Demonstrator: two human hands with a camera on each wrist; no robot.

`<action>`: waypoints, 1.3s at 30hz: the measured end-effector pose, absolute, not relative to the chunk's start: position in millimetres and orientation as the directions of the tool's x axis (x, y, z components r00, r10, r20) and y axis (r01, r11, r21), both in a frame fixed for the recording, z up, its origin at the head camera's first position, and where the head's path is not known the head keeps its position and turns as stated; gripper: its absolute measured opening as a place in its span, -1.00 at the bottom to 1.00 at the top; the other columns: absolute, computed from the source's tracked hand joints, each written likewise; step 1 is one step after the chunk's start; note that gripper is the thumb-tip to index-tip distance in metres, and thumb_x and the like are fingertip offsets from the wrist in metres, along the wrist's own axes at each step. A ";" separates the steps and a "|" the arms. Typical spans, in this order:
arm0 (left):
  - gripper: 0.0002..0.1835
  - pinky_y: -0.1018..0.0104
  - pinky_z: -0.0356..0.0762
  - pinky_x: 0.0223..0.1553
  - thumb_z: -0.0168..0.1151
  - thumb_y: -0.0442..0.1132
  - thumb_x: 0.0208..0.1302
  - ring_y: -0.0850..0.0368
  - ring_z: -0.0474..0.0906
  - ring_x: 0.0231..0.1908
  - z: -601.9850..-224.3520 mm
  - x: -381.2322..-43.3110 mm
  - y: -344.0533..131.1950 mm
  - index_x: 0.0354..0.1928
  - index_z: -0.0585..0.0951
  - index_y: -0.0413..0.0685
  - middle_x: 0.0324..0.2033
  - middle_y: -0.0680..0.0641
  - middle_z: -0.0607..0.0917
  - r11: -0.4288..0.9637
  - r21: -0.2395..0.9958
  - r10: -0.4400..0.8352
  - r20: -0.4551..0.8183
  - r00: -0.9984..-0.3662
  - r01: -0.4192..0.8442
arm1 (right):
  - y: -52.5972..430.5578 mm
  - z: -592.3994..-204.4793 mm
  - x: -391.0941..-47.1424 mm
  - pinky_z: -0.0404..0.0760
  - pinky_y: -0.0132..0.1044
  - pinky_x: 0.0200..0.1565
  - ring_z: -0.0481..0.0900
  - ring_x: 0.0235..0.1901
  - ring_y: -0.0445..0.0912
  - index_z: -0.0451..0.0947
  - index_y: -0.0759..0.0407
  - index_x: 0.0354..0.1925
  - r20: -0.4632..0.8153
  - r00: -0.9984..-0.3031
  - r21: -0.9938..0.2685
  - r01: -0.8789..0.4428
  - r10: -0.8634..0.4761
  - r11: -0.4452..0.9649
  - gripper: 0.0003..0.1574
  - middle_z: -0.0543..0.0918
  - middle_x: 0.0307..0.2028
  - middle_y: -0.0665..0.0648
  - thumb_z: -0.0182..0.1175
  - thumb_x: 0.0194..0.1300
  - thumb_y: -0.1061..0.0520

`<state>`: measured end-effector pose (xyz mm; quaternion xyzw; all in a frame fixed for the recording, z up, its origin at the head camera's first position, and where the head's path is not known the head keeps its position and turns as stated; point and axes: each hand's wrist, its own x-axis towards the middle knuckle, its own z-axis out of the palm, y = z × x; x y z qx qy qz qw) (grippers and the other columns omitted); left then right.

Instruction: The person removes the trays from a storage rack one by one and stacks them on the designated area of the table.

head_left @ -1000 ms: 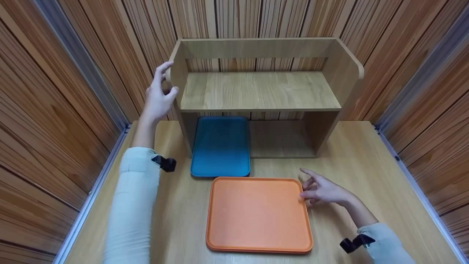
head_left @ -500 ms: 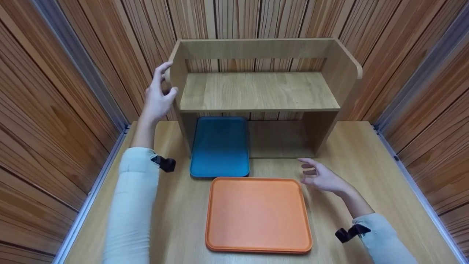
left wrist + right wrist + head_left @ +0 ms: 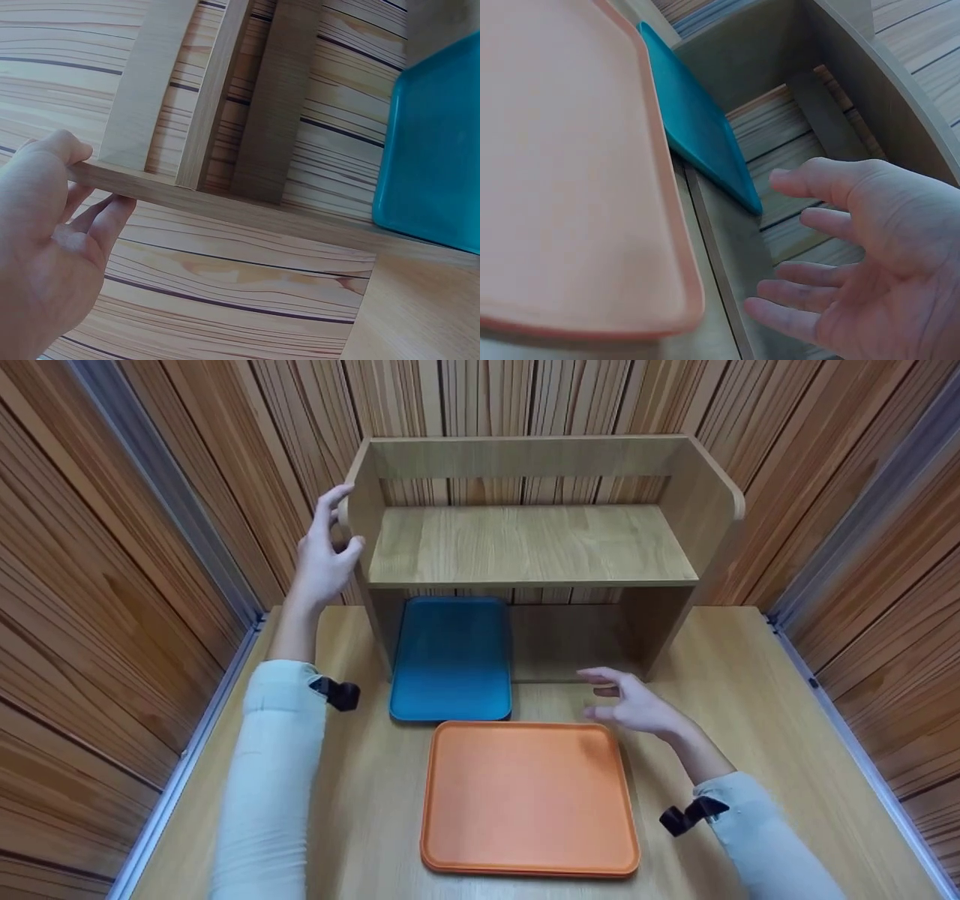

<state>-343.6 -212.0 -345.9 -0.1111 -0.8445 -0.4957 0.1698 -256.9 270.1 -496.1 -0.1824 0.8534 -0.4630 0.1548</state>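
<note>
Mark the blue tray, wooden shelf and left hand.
Blue tray (image 3: 451, 661), head view, middle of its inner face.
Wooden shelf (image 3: 534, 544), head view, bare upper board.
Left hand (image 3: 324, 559), head view, middle of the hand.

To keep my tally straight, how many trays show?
2 plainly visible: a blue tray, lower left in the shelf unit, front end jutting out; an orange tray on the table before it. More may be hidden beneath the orange one.
</note>
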 end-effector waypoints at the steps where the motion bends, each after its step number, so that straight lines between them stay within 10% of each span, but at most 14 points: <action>1: -0.27 0.53 0.34 -0.46 0.11 -0.32 0.71 -0.01 0.58 0.14 -346.0 -343.7 -211.8 0.76 0.22 0.37 0.78 -0.05 0.24 0.487 0.800 0.017 0.393 -0.919 0.351 | 267.7 -495.8 -257.4 0.35 0.54 0.58 0.36 0.58 0.61 0.35 0.38 0.64 -0.098 -0.884 -0.845 -0.168 -0.456 0.507 -0.13 0.38 0.62 0.57 0.41 0.51 0.22; 6: -0.26 0.50 0.44 -0.37 0.10 -0.33 0.71 -0.14 0.41 0.61 -346.1 -345.5 -212.3 0.76 0.22 0.36 0.80 -0.09 0.21 0.481 0.808 0.013 0.383 -0.924 0.341 | 253.2 -493.6 -260.9 0.33 0.53 0.60 0.34 0.60 0.58 0.33 0.31 0.67 -0.107 -0.880 -0.835 -0.174 -0.463 0.522 -0.11 0.38 0.64 0.53 0.40 0.54 0.19; 18: -0.26 0.45 0.54 -0.23 0.10 -0.31 0.71 -0.23 0.26 0.73 -346.3 -346.4 -211.5 0.76 0.21 0.39 0.82 -0.06 0.16 0.481 0.811 0.015 0.371 -0.928 0.332 | 215.3 -479.4 -269.7 0.29 0.51 0.64 0.32 0.63 0.46 0.37 0.22 0.66 -0.073 -0.860 -0.835 -0.224 -0.505 0.502 -0.14 0.44 0.64 0.40 0.43 0.55 0.15; 22: -0.26 0.50 0.40 -0.36 0.10 -0.32 0.71 -0.06 0.65 0.20 -346.0 -344.9 -211.6 0.76 0.21 0.37 0.77 -0.12 0.25 0.493 0.800 0.017 0.384 -0.923 0.342 | 202.5 -475.6 -271.5 0.33 0.48 0.64 0.32 0.65 0.42 0.37 0.17 0.68 -0.075 -0.858 -0.843 -0.218 -0.508 0.492 -0.12 0.42 0.66 0.37 0.44 0.55 0.14; 26: -0.26 0.50 0.30 -0.40 0.10 -0.31 0.70 0.12 0.45 -0.23 -345.4 -343.0 -211.9 0.77 0.21 0.35 0.74 -0.15 0.30 0.495 0.792 0.023 0.399 -0.917 0.357 | 192.5 -473.4 -273.7 0.35 0.48 0.63 0.32 0.66 0.39 0.35 0.13 0.69 -0.071 -0.860 -0.858 -0.205 -0.505 0.471 -0.12 0.41 0.67 0.36 0.43 0.55 0.17; 32: -0.25 0.43 0.40 -0.29 0.11 -0.32 0.70 -0.11 0.51 0.41 -345.4 -343.3 -212.0 0.77 0.20 0.36 0.78 -0.12 0.23 0.473 0.804 0.023 0.397 -0.917 0.360 | 183.8 -479.5 -279.2 0.47 0.38 0.60 0.33 0.67 0.40 0.26 0.04 0.75 -0.102 -0.879 -0.892 -0.127 -0.466 0.434 -0.02 0.37 0.67 0.37 0.45 0.54 0.17; 39: -0.26 0.35 0.50 -0.15 0.09 -0.33 0.70 -0.25 0.50 0.51 -347.2 -344.7 -211.6 0.77 0.21 0.35 0.77 -0.17 0.24 0.470 0.809 0.019 0.392 -0.920 0.354 | 176.6 -493.8 -285.1 0.52 0.33 0.58 0.44 0.59 0.44 0.09 0.04 0.81 -0.173 -0.905 -0.937 0.029 -0.388 0.349 0.09 0.29 0.65 0.51 0.43 0.57 0.14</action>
